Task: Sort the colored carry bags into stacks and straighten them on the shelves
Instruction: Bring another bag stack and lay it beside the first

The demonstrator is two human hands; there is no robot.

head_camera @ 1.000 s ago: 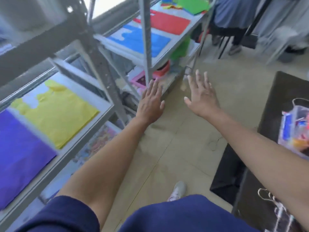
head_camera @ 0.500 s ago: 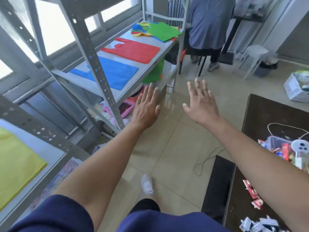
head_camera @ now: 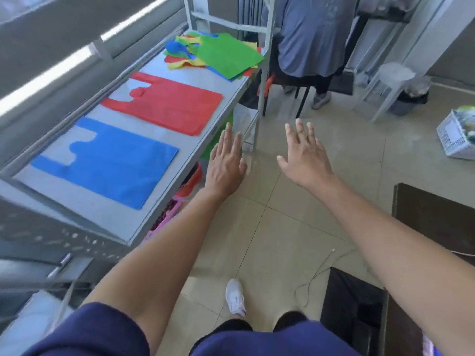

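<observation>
The blue bag (head_camera: 110,165) lay flat on the near part of the grey shelf (head_camera: 113,222), a thin, matte, vest-shaped sheet with its cut-out handles pointing left. The red bag (head_camera: 167,106), of the same cut, lay just beyond it, apart from it. At the far end sat a loose mixed pile (head_camera: 226,55) with a green bag on top. Only edges of yellow, red and blue showed under it, so a count was not possible.

Both hands hovered over the tiled floor (head_camera: 282,227) to the right of the shelf edge, touching nothing. The left hand (head_camera: 225,165) was palm down with straight fingers close together, its grip released. The right hand (head_camera: 304,160) had spread fingers, also released.

Under the top board a red object (head_camera: 192,179) and a pink tray (head_camera: 167,217) showed only in part. The metal frame at near left was blurred. A seated person (head_camera: 313,34) was cut off by the top edge, and a dark surface (head_camera: 434,222) by the right one.
</observation>
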